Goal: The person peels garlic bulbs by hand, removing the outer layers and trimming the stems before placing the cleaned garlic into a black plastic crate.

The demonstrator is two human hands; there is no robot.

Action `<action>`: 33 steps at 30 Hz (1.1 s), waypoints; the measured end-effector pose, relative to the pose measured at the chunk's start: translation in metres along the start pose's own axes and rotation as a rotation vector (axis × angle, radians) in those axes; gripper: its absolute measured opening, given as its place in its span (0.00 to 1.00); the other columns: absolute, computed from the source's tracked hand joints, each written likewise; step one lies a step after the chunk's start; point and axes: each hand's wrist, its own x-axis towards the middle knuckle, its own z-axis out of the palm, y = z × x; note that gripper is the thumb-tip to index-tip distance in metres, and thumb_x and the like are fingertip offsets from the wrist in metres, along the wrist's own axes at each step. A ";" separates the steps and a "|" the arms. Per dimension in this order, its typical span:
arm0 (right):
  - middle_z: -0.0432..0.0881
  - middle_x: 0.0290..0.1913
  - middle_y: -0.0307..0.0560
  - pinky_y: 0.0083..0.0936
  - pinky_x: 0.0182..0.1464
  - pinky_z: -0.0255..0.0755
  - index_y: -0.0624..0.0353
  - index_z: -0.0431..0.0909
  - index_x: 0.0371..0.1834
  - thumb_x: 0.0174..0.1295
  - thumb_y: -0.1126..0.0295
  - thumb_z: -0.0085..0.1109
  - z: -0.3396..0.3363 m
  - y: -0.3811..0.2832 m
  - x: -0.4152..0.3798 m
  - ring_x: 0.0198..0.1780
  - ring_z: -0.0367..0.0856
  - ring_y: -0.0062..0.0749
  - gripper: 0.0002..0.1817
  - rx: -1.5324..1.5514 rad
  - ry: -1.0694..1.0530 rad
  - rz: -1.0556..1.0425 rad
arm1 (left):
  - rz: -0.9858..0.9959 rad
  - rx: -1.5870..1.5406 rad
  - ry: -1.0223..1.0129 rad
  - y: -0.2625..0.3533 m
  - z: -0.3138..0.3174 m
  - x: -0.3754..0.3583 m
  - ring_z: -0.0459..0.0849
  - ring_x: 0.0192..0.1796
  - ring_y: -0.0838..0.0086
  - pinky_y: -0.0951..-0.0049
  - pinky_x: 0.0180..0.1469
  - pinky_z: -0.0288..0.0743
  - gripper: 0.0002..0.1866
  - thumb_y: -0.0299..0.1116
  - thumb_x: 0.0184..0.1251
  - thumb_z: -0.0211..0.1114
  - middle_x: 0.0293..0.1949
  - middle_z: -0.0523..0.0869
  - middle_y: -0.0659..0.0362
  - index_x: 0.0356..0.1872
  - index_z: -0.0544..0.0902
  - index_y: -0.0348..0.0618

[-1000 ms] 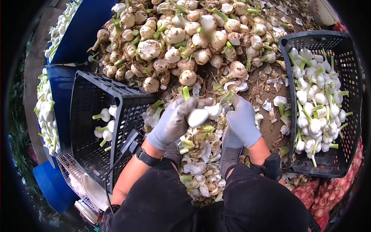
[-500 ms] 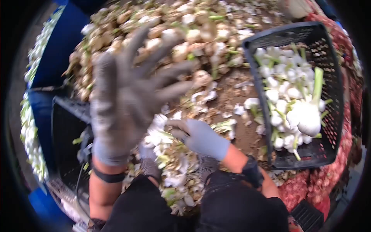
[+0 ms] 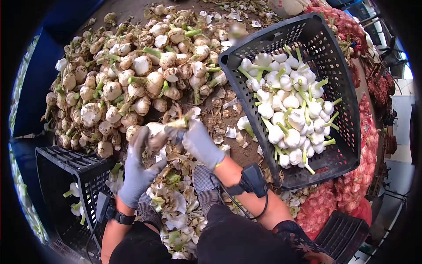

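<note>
My right hand (image 3: pixel 200 143), in a grey glove, has its fingers wrapped round the stem end of an unpeeled garlic bulb (image 3: pixel 154 132). Beside that bulb is my left hand (image 3: pixel 140 169), also gloved, with its fingers and thumb spread; its fingertips are near or against the bulb's lower side. Behind both hands lies a big heap of unpeeled garlic (image 3: pixel 112 90). Loose skins and leaf scraps (image 3: pixel 176 207) cover the ground between my feet.
A black crate (image 3: pixel 347 127) with white, cleaned garlic stands at the right. Another black crate (image 3: pixel 74 158) with a few bulbs is at the lower left. Red net sacks (image 3: pixel 360 149) line the right side, and a blue panel (image 3: pixel 26 97) the left.
My left hand has come down from in front of the camera to the bulb. My right hand now grips a bulb farther up. The large bulb over the crate is no longer seen in the air.
</note>
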 end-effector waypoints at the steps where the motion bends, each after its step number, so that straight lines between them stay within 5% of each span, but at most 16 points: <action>1: 0.82 0.45 0.47 0.19 0.35 0.76 0.63 0.70 0.59 0.71 0.80 0.40 0.008 0.000 -0.019 0.41 0.82 0.27 0.16 0.036 -0.060 0.092 | -0.033 -0.166 0.031 -0.008 0.004 -0.004 0.70 0.70 0.65 0.64 0.70 0.65 0.43 0.23 0.54 0.72 0.68 0.70 0.52 0.73 0.62 0.38; 3: 0.82 0.42 0.45 0.18 0.28 0.73 0.63 0.75 0.54 0.70 0.78 0.45 -0.005 0.024 -0.023 0.35 0.81 0.24 0.13 0.323 -0.256 0.149 | -0.291 -0.636 0.002 0.008 -0.003 -0.001 0.74 0.64 0.70 0.67 0.67 0.69 0.44 0.20 0.48 0.75 0.62 0.74 0.54 0.70 0.64 0.35; 5: 0.82 0.33 0.43 0.20 0.22 0.69 0.64 0.78 0.48 0.69 0.76 0.49 0.008 0.002 -0.051 0.24 0.78 0.22 0.10 -0.498 -0.289 0.052 | -0.312 -0.598 -0.062 -0.002 -0.004 -0.014 0.76 0.62 0.70 0.68 0.67 0.69 0.44 0.24 0.48 0.78 0.60 0.76 0.54 0.68 0.64 0.36; 6: 0.81 0.25 0.41 0.20 0.20 0.65 0.64 0.80 0.43 0.68 0.73 0.51 0.007 0.004 -0.049 0.19 0.75 0.20 0.09 -0.514 -0.253 0.054 | -0.283 -0.537 -0.054 0.003 -0.002 -0.017 0.77 0.60 0.70 0.69 0.66 0.70 0.45 0.28 0.46 0.81 0.59 0.76 0.55 0.67 0.65 0.36; 14: 0.78 0.20 0.41 0.20 0.19 0.65 0.66 0.79 0.46 0.71 0.67 0.52 0.022 0.013 -0.062 0.19 0.75 0.22 0.12 -0.495 -0.151 0.161 | -0.477 -0.692 -0.038 -0.001 -0.014 -0.024 0.78 0.55 0.76 0.73 0.61 0.73 0.42 0.29 0.44 0.83 0.52 0.80 0.57 0.61 0.69 0.33; 17: 0.78 0.20 0.42 0.24 0.21 0.68 0.66 0.79 0.44 0.67 0.70 0.55 0.010 0.024 -0.057 0.20 0.77 0.25 0.10 -0.812 -0.136 -0.171 | -0.607 -1.190 -0.147 0.003 -0.021 -0.026 0.85 0.44 0.70 0.74 0.41 0.82 0.42 0.56 0.58 0.73 0.49 0.83 0.54 0.66 0.67 0.43; 19: 0.79 0.22 0.45 0.30 0.26 0.73 0.67 0.79 0.40 0.63 0.75 0.57 0.004 0.025 -0.051 0.23 0.80 0.29 0.07 -1.576 -0.090 -0.850 | -0.557 -1.100 -0.170 -0.006 -0.019 -0.027 0.87 0.38 0.68 0.74 0.31 0.81 0.45 0.69 0.60 0.62 0.48 0.84 0.52 0.69 0.65 0.47; 21: 0.81 0.26 0.44 0.30 0.34 0.76 0.67 0.80 0.35 0.64 0.76 0.57 0.009 0.024 -0.051 0.29 0.83 0.28 0.04 -1.499 -0.138 -0.828 | -0.616 -1.190 -0.244 0.000 -0.023 -0.025 0.86 0.36 0.74 0.80 0.30 0.77 0.47 0.72 0.61 0.58 0.47 0.85 0.57 0.70 0.64 0.44; 22: 0.82 0.29 0.44 0.28 0.37 0.76 0.67 0.80 0.35 0.64 0.76 0.57 0.014 0.025 -0.054 0.33 0.83 0.27 0.05 -0.987 -0.176 -0.521 | -0.608 -1.117 -0.238 0.004 -0.023 -0.026 0.85 0.33 0.75 0.80 0.29 0.77 0.50 0.76 0.58 0.55 0.48 0.85 0.58 0.70 0.63 0.46; 23: 0.83 0.32 0.43 0.27 0.39 0.75 0.68 0.81 0.34 0.65 0.76 0.57 0.021 0.025 -0.056 0.36 0.83 0.25 0.05 -0.472 -0.203 -0.209 | -0.536 -1.150 -0.237 0.009 -0.023 -0.030 0.85 0.32 0.77 0.80 0.29 0.77 0.46 0.67 0.61 0.64 0.47 0.84 0.60 0.70 0.63 0.45; 25: 0.85 0.38 0.44 0.18 0.40 0.72 0.71 0.81 0.44 0.66 0.77 0.54 0.014 0.016 -0.055 0.37 0.80 0.21 0.10 -0.594 -0.320 -0.081 | -0.631 -0.761 -0.423 0.003 -0.031 -0.033 0.85 0.43 0.75 0.76 0.43 0.80 0.43 0.53 0.61 0.71 0.52 0.83 0.59 0.71 0.63 0.43; 27: 0.84 0.32 0.41 0.18 0.35 0.72 0.70 0.81 0.45 0.62 0.81 0.48 0.018 0.023 -0.052 0.32 0.80 0.21 0.12 -0.693 -0.296 -0.116 | -0.259 -0.364 -0.172 -0.007 -0.024 -0.040 0.81 0.54 0.73 0.73 0.57 0.74 0.40 0.41 0.60 0.72 0.55 0.81 0.55 0.71 0.63 0.40; 29: 0.85 0.36 0.45 0.20 0.37 0.75 0.70 0.80 0.45 0.60 0.83 0.45 0.017 0.019 -0.052 0.35 0.83 0.25 0.15 -0.688 -0.255 0.019 | -0.519 -0.633 -0.125 -0.002 -0.028 -0.042 0.78 0.57 0.73 0.72 0.62 0.70 0.34 0.43 0.66 0.68 0.53 0.81 0.53 0.69 0.67 0.39; 31: 0.85 0.41 0.50 0.23 0.42 0.77 0.70 0.79 0.48 0.59 0.84 0.45 0.037 0.028 -0.074 0.41 0.85 0.31 0.16 -0.425 -0.204 -0.099 | -0.692 -0.791 0.119 0.001 -0.037 -0.034 0.79 0.47 0.82 0.77 0.51 0.76 0.30 0.43 0.71 0.64 0.50 0.81 0.60 0.68 0.68 0.37; 32: 0.85 0.41 0.50 0.23 0.42 0.77 0.70 0.79 0.48 0.59 0.84 0.45 0.028 0.034 -0.071 0.41 0.85 0.31 0.16 -0.427 -0.209 -0.097 | -0.535 -0.670 0.101 -0.009 -0.036 -0.030 0.80 0.52 0.78 0.75 0.56 0.75 0.30 0.43 0.70 0.65 0.52 0.80 0.57 0.66 0.70 0.38; 33: 0.84 0.45 0.49 0.24 0.39 0.76 0.70 0.79 0.48 0.60 0.83 0.45 0.008 0.040 -0.060 0.42 0.84 0.29 0.16 -0.864 -0.425 -0.431 | -0.530 -0.674 0.103 -0.016 -0.035 -0.031 0.80 0.52 0.78 0.75 0.56 0.75 0.30 0.43 0.70 0.65 0.52 0.80 0.57 0.66 0.70 0.38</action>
